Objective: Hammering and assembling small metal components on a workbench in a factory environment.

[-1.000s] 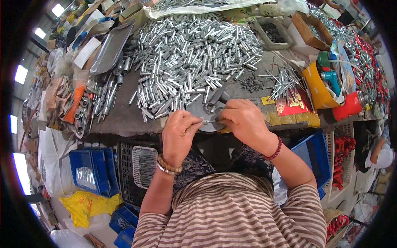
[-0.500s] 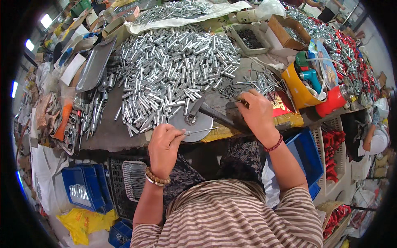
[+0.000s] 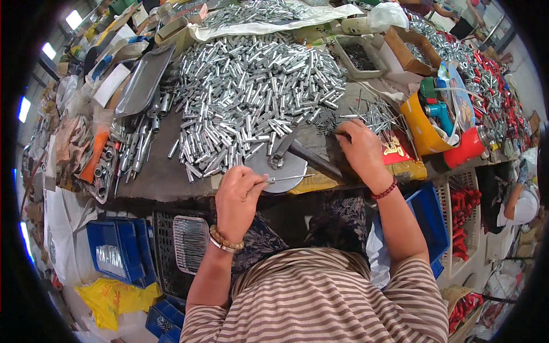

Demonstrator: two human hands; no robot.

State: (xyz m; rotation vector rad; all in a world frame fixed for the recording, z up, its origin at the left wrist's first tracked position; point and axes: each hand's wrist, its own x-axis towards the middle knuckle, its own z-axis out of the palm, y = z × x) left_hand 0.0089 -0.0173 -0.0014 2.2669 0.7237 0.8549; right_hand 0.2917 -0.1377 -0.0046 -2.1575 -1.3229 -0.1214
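Note:
My left hand [image 3: 235,194] is closed in a pinch around the thicker end of a thin metal rod [image 3: 293,178]. The rod points right, above a round grey disc [image 3: 286,186] at the bench's front edge. On the disc rests the metal head of a hammer-like tool [image 3: 276,160], its dark handle [image 3: 317,163] slanting toward my right hand. My right hand [image 3: 363,151] is beside a small heap of dark pins [image 3: 326,124], fingers bent together; whatever they pinch is hidden. Behind both hands spreads a big pile of short silver metal tubes [image 3: 257,91].
Long thin rods [image 3: 374,116] lie beyond my right hand, near a yellow container [image 3: 420,126] of tools and a red bottle [image 3: 464,150]. At left are a metal tray [image 3: 143,80] and sockets [image 3: 137,143]. Blue bins [image 3: 117,251] stand below.
The bench has shifted slightly rightward in view. My left hand keeps its hold on the rod in about the same place; my right fingers have moved slightly beside the dark pins.

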